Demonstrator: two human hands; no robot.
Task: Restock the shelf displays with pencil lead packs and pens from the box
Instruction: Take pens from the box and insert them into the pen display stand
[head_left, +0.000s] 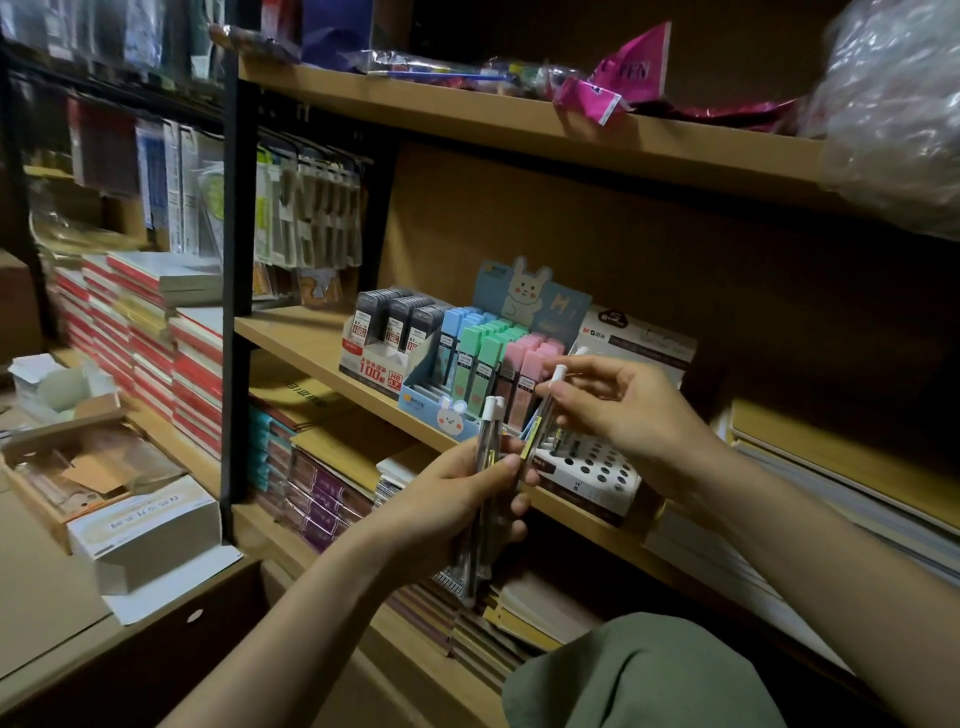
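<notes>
Fingers (511, 501) of left hand (457, 499) curled round a bundle of clear pens (487, 493) with white caps, held near upright, caps at 12 o'clock, tips poking out below the palm at 6 o'clock. Thumb and fingertips of right hand (618, 410) pinching one more white-capped pen (548, 410), tilted, its cap toward 12 o'clock, its lower end just beside the bundle; yellow label strip on the barrel, print too small to read. Both hands close together in front of the middle wooden shelf (311, 338).

On that shelf, at 10 o'clock from the hands, a display box of dark pencil lead packs (395, 325), marked "100", "HB" and "0.7" on the red-and-white front. Just beside it, toward 3 o'clock, a bunny-printed display (519, 296) with blue, green and pink lead cases (488, 353) standing upright in rows, "Hi" on the blue backing card. Behind the right hand, at 12 o'clock, a white card reading "M&G" (639, 338). Below the right hand, a white pen holder tray with round holes (597, 470), touching the shelf edge, small "HB" on its front.

On the top shelf at 12 o'clock, a pink wrapper (634, 67) with partly legible "PEN". At 9 o'clock, stacked red-spined notebooks (156, 338). At 8 o'clock, an open cardboard box (78, 462) and a white carton (150, 525) with upside-down print, unreadable.
</notes>
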